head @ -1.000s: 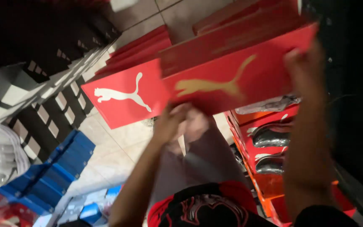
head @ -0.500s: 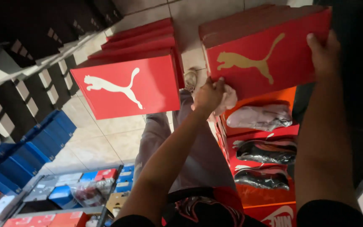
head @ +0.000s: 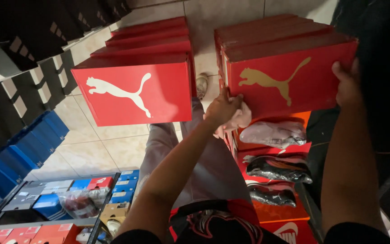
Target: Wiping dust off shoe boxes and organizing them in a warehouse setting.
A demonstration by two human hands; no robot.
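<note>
Gripping one red shoebox (head: 290, 81) between left hand (head: 224, 108) and right hand (head: 348, 86); second stack (head: 141, 86) beside

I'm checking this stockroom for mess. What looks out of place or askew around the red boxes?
Below the red box gripped by both hands, left and right, several boxes stand lidless with shoes exposed. The left hand also pinches crumpled pale paper. The neighbouring red stack looks tidy.
</note>
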